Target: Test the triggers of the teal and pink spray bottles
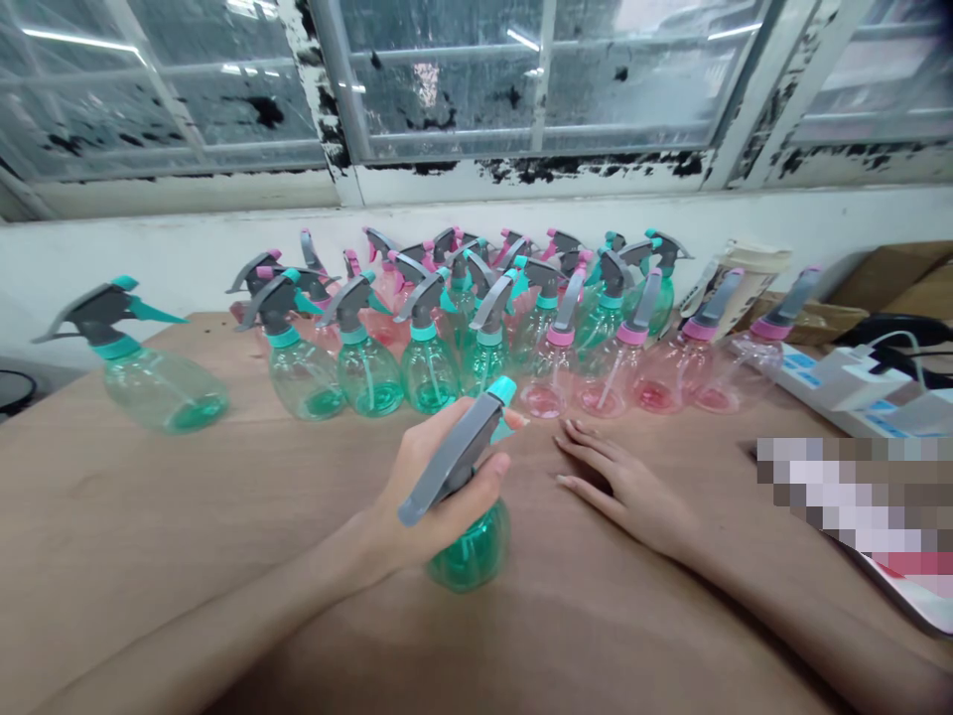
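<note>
My left hand (439,497) is wrapped round the neck of a green spray bottle (473,556), just under its grey trigger head with a teal nozzle. The bottle stands on the wooden table in front of me, its nozzle facing away. My right hand (632,487) rests on the tabletop to the right of it, fingers spread and holding nothing. Beyond both hands is a row of spray bottles: green ones with teal collars (432,377) towards the left, pink ones with pink collars (607,377) towards the right. More bottles crowd behind them, partly hidden.
A lone green spray bottle (164,392) stands at the left. On the right are a white power strip (826,392) with plugs and a pixelated flat object (856,516). Cardboard (893,288) leans at the back right, below a white wall (179,248) and windows.
</note>
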### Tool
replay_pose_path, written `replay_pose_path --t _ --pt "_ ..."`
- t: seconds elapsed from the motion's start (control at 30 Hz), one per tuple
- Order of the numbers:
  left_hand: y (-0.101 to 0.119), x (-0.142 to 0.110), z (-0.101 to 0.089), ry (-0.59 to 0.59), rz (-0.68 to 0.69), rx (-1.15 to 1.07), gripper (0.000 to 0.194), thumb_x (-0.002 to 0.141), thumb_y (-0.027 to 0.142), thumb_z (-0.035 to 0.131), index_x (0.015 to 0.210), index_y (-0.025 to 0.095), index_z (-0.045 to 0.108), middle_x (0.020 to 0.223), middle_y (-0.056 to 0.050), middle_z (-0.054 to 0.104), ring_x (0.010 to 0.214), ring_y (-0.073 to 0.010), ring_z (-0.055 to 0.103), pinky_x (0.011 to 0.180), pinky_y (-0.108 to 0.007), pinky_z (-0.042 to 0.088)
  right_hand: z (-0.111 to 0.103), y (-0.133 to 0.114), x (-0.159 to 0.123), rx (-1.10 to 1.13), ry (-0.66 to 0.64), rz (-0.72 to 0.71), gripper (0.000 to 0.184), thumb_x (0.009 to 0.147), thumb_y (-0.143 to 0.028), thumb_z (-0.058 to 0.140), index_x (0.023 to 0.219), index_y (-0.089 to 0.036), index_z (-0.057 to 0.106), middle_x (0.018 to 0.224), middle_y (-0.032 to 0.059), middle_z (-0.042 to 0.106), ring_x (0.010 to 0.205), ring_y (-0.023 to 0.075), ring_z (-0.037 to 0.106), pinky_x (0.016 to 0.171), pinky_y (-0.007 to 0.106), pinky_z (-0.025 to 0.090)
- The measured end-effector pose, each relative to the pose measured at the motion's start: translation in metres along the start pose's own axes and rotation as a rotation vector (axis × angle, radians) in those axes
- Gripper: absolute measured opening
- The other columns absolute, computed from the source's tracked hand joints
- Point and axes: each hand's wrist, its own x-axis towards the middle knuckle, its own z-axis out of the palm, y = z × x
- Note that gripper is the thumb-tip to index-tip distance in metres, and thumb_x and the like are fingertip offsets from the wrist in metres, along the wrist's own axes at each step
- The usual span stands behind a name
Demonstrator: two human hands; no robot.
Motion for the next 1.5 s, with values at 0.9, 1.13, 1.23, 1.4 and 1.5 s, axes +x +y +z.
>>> replay_pose_path --t 0.9,1.13,1.23,1.4,1.5 --pt "0.0001 -0.0018 0.0036 0.022 -0.046 -0.073 0.017 0.084 0.02 0.052 0.1 0.02 0.057 0.062 0.008 0.043 0.046 -0.0085 0.039 0.048 -0.022 0.039 -0.0009 0.0018 0.0007 -0.019 -0.04 0.011 0.06 0.094 -0.055 0.043 0.142 -0.02 0.045 0.153 0.0085 0.036 0.141 0.0277 0.033 0.115 0.049 0.031" --pt "0.0025 -0.0008 0.002 0.053 -0.048 0.021 0.005 0.085 0.023 0.053 0.082 0.02 0.055 0.069 0.003 0.054 0.054 -0.0101 0.05 0.051 -0.021 0.042 -0.0015 0.0015 0.0003 -0.017 -0.027 0.003 0.059 0.094 -0.054 0.043 0.143 -0.021 0.045 0.152 0.0079 0.037 0.141 0.0271 0.033 0.115 0.049 0.031" --pt "0.0016 -0.0019 0.0004 0.001 -0.046 -0.004 0.008 0.087 0.024 0.053 0.091 0.02 0.057 0.066 0.004 0.052 0.053 -0.0104 0.048 0.052 -0.023 0.043 -0.0016 0.0012 0.0002 -0.017 -0.03 0.003 0.059 0.094 -0.054 0.043 0.142 -0.02 0.045 0.152 0.0082 0.037 0.141 0.0272 0.033 0.115 0.049 0.031" --pt "-0.0007 -0.0035 0.0013 -0.019 -0.054 -0.084 0.022 0.088 0.024 0.051 0.109 0.021 0.057 0.057 0.009 0.042 0.047 -0.0098 0.042 0.052 -0.023 0.043 -0.0012 0.0018 0.0006 -0.022 -0.033 0.001 0.06 0.094 -0.054 0.042 0.143 -0.02 0.044 0.152 0.0083 0.037 0.141 0.027 0.033 0.114 0.049 0.032" --pt "-0.0006 -0.0034 0.0028 0.005 -0.052 -0.09 0.023 0.087 0.023 0.052 0.109 0.021 0.058 0.059 0.007 0.046 0.049 -0.01 0.045 0.052 -0.023 0.043 -0.0013 0.0021 0.0006 -0.037 -0.048 0.009 0.061 0.094 -0.055 0.041 0.143 -0.019 0.044 0.153 0.0088 0.036 0.141 0.0266 0.032 0.115 0.049 0.031"
